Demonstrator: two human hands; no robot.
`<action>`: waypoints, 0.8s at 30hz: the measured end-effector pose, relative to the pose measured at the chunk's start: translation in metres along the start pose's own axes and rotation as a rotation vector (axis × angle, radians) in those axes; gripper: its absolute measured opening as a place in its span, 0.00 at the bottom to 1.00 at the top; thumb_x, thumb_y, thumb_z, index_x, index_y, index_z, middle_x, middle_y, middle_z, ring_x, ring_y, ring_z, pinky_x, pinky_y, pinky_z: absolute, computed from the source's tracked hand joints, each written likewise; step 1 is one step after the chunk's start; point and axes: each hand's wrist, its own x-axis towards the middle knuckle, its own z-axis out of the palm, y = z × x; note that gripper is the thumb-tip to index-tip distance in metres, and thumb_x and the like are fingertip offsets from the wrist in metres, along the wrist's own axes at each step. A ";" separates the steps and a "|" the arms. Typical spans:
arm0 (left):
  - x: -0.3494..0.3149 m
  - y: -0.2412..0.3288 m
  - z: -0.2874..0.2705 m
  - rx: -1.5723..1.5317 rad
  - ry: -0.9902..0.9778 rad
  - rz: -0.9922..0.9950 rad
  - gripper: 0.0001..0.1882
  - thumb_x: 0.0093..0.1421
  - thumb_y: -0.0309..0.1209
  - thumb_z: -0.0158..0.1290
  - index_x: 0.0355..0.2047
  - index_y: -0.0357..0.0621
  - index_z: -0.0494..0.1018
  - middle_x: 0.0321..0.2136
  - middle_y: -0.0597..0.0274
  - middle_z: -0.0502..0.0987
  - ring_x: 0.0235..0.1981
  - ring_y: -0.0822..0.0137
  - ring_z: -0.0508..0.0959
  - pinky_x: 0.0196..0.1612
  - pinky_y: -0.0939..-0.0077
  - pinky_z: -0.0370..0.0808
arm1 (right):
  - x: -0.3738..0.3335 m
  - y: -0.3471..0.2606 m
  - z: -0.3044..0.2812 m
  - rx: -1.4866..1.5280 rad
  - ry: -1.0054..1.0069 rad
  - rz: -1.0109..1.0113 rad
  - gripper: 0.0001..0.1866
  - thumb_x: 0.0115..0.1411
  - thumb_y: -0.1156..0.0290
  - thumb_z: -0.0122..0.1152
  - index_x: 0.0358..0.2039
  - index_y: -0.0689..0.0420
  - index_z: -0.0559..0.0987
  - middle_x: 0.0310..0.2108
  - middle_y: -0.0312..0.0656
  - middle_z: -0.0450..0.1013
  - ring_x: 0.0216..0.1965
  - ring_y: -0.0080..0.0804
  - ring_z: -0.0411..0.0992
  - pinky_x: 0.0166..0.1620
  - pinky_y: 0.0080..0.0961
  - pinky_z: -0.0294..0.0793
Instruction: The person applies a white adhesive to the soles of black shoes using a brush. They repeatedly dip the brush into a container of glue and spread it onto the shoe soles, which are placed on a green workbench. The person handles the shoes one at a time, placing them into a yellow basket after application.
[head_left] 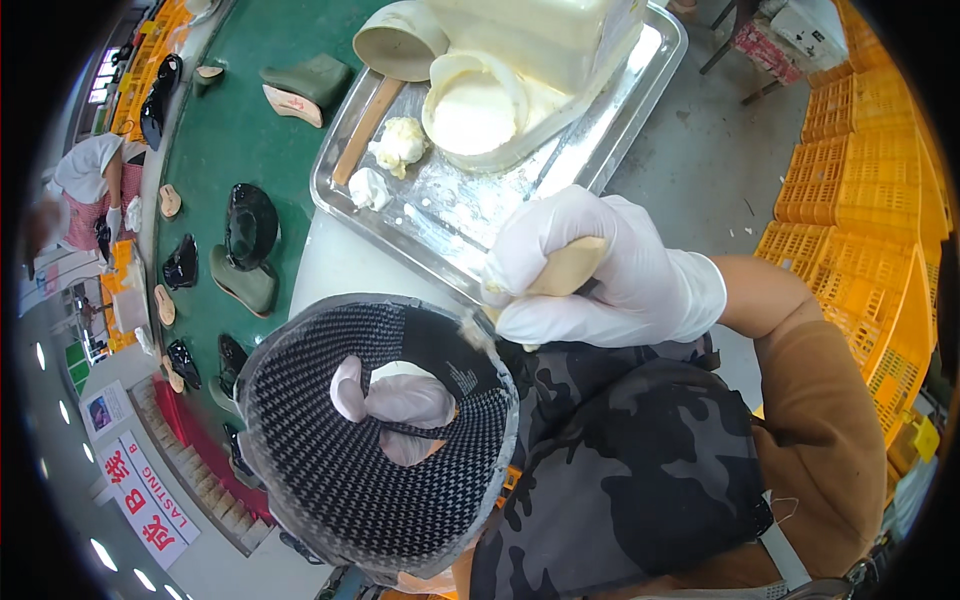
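My right hand (610,275), in a white glove, is closed around the pale wooden handle (568,268) of a brush. Its bristle end (478,330) touches the upper right rim of a shoe upper (300,440), which has a black-and-grey woven patterned lining. Gloved fingers of my left hand (405,405) show inside the upper through an opening, curled and holding it up; the rest of that hand is hidden behind the material. Beyond my right hand, a round-mouthed tub (475,110) contains white paste.
The tub lies on a metal tray (440,250) with paste-like lumps (400,145), a wooden stick (368,130) and a beige cup (400,45). On the left, a green conveyor (215,135) carries shoe parts; a co-worker (95,185) stands beyond. Orange crates (850,190) are stacked at right.
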 end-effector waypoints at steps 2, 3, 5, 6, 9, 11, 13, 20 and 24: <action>0.002 0.001 -0.002 -0.002 -0.017 -0.031 0.15 0.59 0.24 0.47 0.47 0.31 0.65 0.43 0.55 0.71 0.45 0.67 0.72 0.53 0.74 0.66 | 0.009 0.001 0.000 -0.118 0.023 -0.122 0.13 0.54 0.69 0.63 0.33 0.56 0.68 0.24 0.34 0.70 0.24 0.24 0.71 0.28 0.19 0.70; 0.003 0.001 -0.002 0.003 -0.025 -0.039 0.15 0.59 0.24 0.47 0.46 0.31 0.65 0.43 0.55 0.71 0.45 0.67 0.72 0.53 0.74 0.66 | 0.012 0.003 -0.001 -0.084 0.045 -0.105 0.13 0.54 0.69 0.63 0.33 0.56 0.68 0.25 0.34 0.71 0.24 0.24 0.71 0.28 0.20 0.70; 0.005 0.002 -0.006 0.029 -0.062 -0.092 0.15 0.59 0.23 0.48 0.46 0.31 0.66 0.44 0.55 0.71 0.45 0.67 0.72 0.53 0.75 0.66 | 0.022 0.002 -0.009 0.003 0.007 -0.067 0.11 0.52 0.76 0.62 0.34 0.58 0.69 0.28 0.37 0.71 0.28 0.26 0.72 0.32 0.22 0.71; 0.009 0.001 -0.008 0.046 -0.092 -0.131 0.16 0.58 0.23 0.48 0.46 0.31 0.66 0.44 0.55 0.71 0.45 0.67 0.72 0.53 0.75 0.66 | 0.029 0.001 -0.018 0.056 -0.051 -0.047 0.12 0.51 0.82 0.61 0.34 0.61 0.69 0.31 0.40 0.72 0.31 0.28 0.72 0.36 0.23 0.72; 0.026 -0.011 -0.012 0.117 -0.254 -0.276 0.16 0.58 0.23 0.50 0.46 0.31 0.67 0.44 0.56 0.71 0.45 0.67 0.72 0.53 0.75 0.66 | 0.061 -0.004 -0.036 -0.093 0.058 -0.134 0.10 0.52 0.82 0.59 0.34 0.60 0.70 0.29 0.37 0.71 0.30 0.24 0.71 0.34 0.19 0.71; 0.051 -0.014 -0.003 -0.005 -0.250 -0.281 0.18 0.57 0.22 0.49 0.49 0.31 0.65 0.45 0.55 0.70 0.44 0.67 0.72 0.51 0.76 0.67 | 0.087 -0.007 -0.046 -0.192 -0.001 -0.059 0.08 0.54 0.80 0.58 0.33 0.58 0.70 0.28 0.34 0.70 0.28 0.19 0.70 0.32 0.16 0.70; 0.082 -0.008 0.022 -0.275 -0.206 -0.261 0.22 0.57 0.20 0.46 0.53 0.32 0.60 0.48 0.52 0.67 0.41 0.67 0.73 0.47 0.76 0.70 | 0.122 -0.014 -0.074 -0.429 -0.171 -0.050 0.07 0.56 0.72 0.57 0.35 0.56 0.71 0.27 0.34 0.71 0.29 0.22 0.71 0.32 0.17 0.71; 0.184 -0.050 0.083 -0.040 -0.586 -0.346 0.10 0.56 0.19 0.49 0.39 0.31 0.70 0.32 0.65 0.74 0.34 0.76 0.72 0.41 0.84 0.69 | 0.152 -0.001 -0.099 -0.172 -0.246 0.294 0.07 0.58 0.70 0.56 0.31 0.57 0.69 0.24 0.31 0.69 0.24 0.14 0.68 0.27 0.12 0.67; 0.219 -0.105 0.135 -0.037 -0.651 -0.361 0.07 0.56 0.21 0.50 0.35 0.31 0.70 0.27 0.66 0.73 0.28 0.77 0.71 0.33 0.84 0.68 | 0.149 0.004 -0.100 -0.143 -0.290 0.215 0.08 0.60 0.68 0.53 0.30 0.58 0.68 0.22 0.31 0.66 0.22 0.15 0.68 0.27 0.13 0.67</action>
